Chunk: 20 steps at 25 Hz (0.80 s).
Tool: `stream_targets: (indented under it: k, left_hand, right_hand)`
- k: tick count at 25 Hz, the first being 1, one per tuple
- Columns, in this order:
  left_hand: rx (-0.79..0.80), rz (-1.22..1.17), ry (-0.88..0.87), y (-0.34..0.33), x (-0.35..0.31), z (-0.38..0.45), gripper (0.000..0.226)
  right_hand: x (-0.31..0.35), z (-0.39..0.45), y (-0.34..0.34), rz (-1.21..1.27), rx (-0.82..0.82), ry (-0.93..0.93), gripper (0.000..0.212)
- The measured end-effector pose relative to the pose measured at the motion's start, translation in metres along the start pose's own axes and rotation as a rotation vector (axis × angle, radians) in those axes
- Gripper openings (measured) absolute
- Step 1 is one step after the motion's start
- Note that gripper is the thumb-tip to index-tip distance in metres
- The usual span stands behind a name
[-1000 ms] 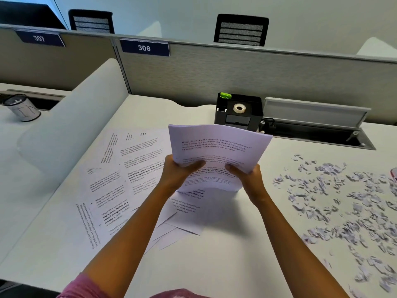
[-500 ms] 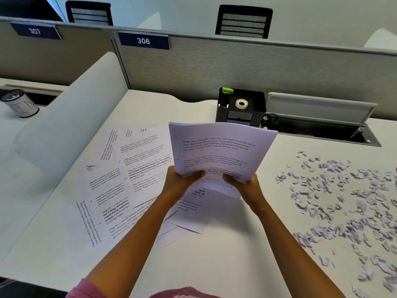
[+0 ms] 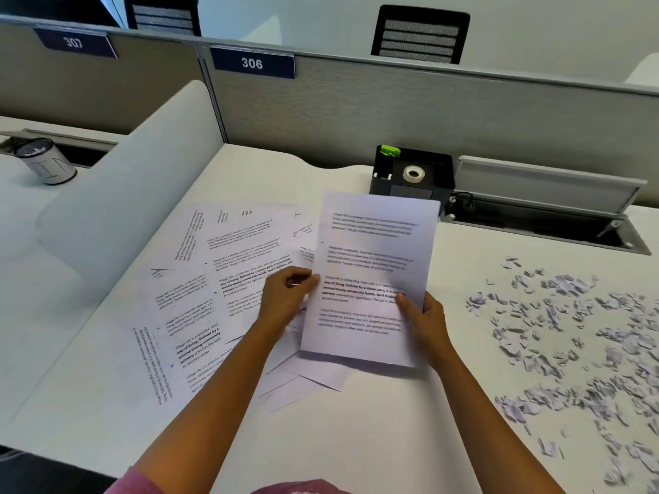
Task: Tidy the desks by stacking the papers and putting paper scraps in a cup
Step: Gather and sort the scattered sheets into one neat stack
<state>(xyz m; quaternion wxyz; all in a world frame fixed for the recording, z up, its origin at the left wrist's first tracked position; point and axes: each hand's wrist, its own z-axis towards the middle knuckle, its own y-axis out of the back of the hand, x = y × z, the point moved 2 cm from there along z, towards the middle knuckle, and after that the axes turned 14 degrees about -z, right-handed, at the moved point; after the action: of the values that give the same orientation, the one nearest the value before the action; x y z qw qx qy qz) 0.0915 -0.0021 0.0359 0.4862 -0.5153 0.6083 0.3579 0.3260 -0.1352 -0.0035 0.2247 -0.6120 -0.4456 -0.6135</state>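
Observation:
A stack of printed papers point(image 3: 371, 265) stands upright over the middle of the white desk point(image 3: 356, 433). My left hand point(image 3: 285, 297) pinches its left edge and my right hand point(image 3: 424, 319) grips its right edge, thumb on the front sheet. Several more printed sheets point(image 3: 214, 279) lie spread flat to the left, some partly under the stack. Paper scraps point(image 3: 570, 344) are scattered over the right of the desk. A cup point(image 3: 46, 162) with a dark rim stands on the neighbouring desk at far left.
A black desk organiser point(image 3: 413, 176) with a tape roll and a green clip sits behind the stack, beside an open cable tray point(image 3: 545, 222). A low white divider point(image 3: 132, 183) separates the two desks. Grey partitions labelled 306 and 307 close off the back.
The stack has turned from landscape to portrait and come down toward the desk. My hands have moved from its bottom edge to its left and right sides.

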Motion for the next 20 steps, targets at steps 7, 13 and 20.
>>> stream_targets:
  k: [7, 13, 20]
  left_hand:
    - [-0.592, 0.563, 0.210, 0.088, 0.000, 0.053, 0.088]
    - [-0.562, 0.660, 0.450, 0.094, -0.008, 0.073, 0.134]
    - [-0.577, 0.658, 0.433, 0.094, -0.011, 0.074, 0.123]
  right_hand:
    - [-0.027, 0.004, 0.016, 0.147, -0.094, -0.155, 0.030]
    - [-0.029, 0.000, 0.016, 0.097, -0.089, -0.155, 0.021]
    - [-0.033, -0.001, 0.017, 0.110, -0.098, -0.154, 0.021]
